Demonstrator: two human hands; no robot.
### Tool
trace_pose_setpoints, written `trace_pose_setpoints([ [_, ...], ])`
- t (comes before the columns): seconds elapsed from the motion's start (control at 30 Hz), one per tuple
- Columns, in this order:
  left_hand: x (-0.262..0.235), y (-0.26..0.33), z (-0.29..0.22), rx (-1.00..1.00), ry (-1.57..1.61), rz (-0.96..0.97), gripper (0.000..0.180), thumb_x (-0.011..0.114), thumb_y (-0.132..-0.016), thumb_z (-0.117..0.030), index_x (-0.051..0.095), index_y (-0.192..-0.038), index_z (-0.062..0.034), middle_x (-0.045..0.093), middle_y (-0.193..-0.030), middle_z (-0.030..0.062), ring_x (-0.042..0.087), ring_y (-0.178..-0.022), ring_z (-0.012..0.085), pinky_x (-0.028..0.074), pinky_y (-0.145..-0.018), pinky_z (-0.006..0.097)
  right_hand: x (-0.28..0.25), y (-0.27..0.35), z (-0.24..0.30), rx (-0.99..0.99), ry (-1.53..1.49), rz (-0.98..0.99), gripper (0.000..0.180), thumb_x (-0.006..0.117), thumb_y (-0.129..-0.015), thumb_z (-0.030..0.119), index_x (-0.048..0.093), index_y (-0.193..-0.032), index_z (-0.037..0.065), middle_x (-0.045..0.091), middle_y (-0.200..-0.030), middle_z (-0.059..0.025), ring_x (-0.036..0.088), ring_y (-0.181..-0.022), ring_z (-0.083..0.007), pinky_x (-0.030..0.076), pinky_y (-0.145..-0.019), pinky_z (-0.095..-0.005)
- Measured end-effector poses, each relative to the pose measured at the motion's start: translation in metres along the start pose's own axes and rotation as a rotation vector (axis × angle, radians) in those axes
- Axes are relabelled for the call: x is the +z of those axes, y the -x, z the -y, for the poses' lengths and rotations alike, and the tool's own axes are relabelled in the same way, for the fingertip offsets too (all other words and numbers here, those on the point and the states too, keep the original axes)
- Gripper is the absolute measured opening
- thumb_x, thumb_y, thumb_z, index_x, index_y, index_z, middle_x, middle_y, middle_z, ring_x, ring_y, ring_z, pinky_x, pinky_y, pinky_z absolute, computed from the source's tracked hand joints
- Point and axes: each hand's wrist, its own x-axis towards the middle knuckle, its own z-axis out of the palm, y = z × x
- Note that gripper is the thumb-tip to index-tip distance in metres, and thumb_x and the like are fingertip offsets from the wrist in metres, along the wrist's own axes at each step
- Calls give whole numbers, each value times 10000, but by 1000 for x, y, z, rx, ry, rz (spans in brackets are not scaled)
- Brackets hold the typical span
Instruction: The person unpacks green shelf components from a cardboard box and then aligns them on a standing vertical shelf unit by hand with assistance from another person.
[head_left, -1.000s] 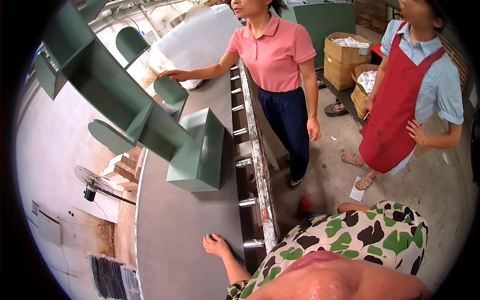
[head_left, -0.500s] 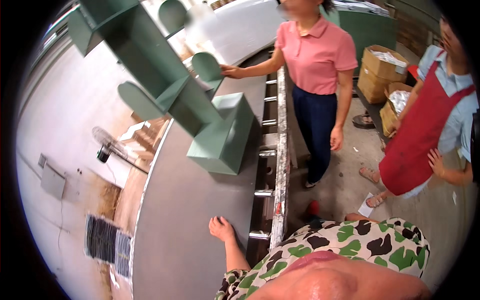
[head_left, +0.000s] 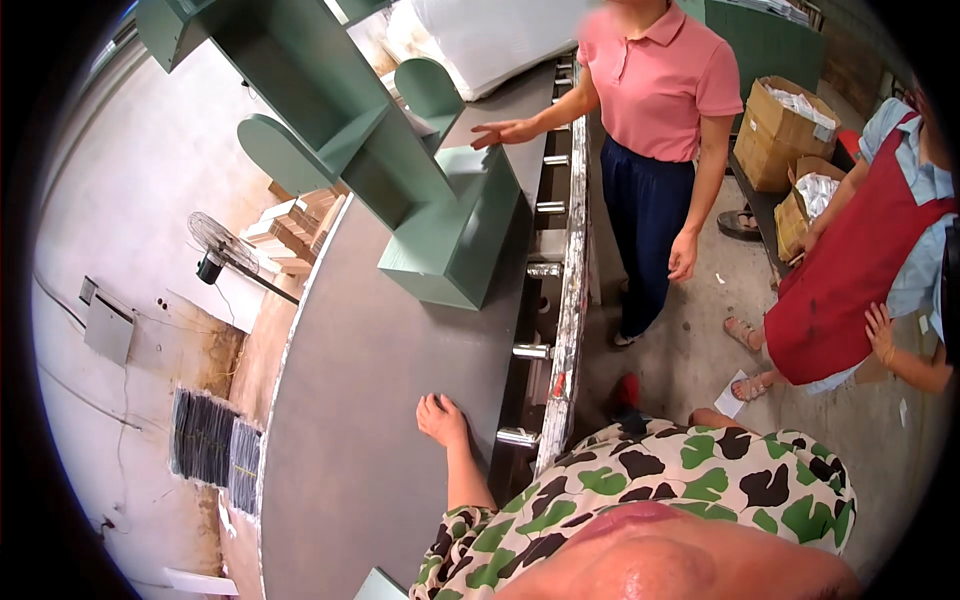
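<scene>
My left hand (head_left: 440, 418) rests on the grey conveyor belt (head_left: 350, 400), its fingers loosely bent and apart, with nothing in them. Farther up the belt stands a green shelf unit (head_left: 450, 255) with box-shaped compartments and round-topped panels; its top runs out of view, and my hand is well apart from it. At the lower edge, near my left sleeve, the corner of another green piece (head_left: 380, 586) shows. My right hand is not in view.
Across the roller rail (head_left: 570, 290) stands a person in a pink shirt (head_left: 660, 90), one hand stretched toward the unit. Another person in a red apron (head_left: 850, 260) stands at the right by open cardboard boxes (head_left: 785, 130). A fan (head_left: 215, 245) and stacked dark sheets (head_left: 205, 440) are at the left.
The shelf unit now appears higher in view. The pink-shirted person's hand has come off the round-topped panel. A green corner has come into view at the bottom. My left hand stays on the belt.
</scene>
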Motion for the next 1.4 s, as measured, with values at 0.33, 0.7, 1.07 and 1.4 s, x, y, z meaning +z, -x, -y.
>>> trace_pose_setpoints([
  [0.33,0,-2,-3,-5,-1,12,294,557,-827,-264,574,-1041,-63,531,-1168,96,447,-1132,257,314,-959,422,-7,11,12,20,-44,32,247,568,-693,232,681,-817,51,636,-864,-181,614,-780,-356,490,-688,-403],
  [0.7,-1,-3,-4,3,-18,15,297,556,-827,-272,568,-1044,-69,534,-1164,106,452,-1125,265,319,-953,427,16,-16,-8,20,72,57,207,600,-631,161,682,-783,47,634,-835,-187,618,-766,-365,495,-649,-398],
  [1.07,1,-3,-3,5,-18,10,290,561,-822,-267,570,-1034,-69,535,-1160,106,454,-1120,267,324,-948,428,21,-20,-10,103,-26,3,208,598,-637,170,683,-786,52,630,-837,-199,624,-767,-358,495,-647,-396],
  [1.4,4,-1,-1,24,-4,-28,276,562,-823,-252,576,-1011,-52,533,-1142,110,457,-1106,279,320,-951,433,21,-20,-9,52,-53,36,267,571,-685,241,679,-853,64,635,-873,-178,622,-784,-348,492,-686,-405],
])
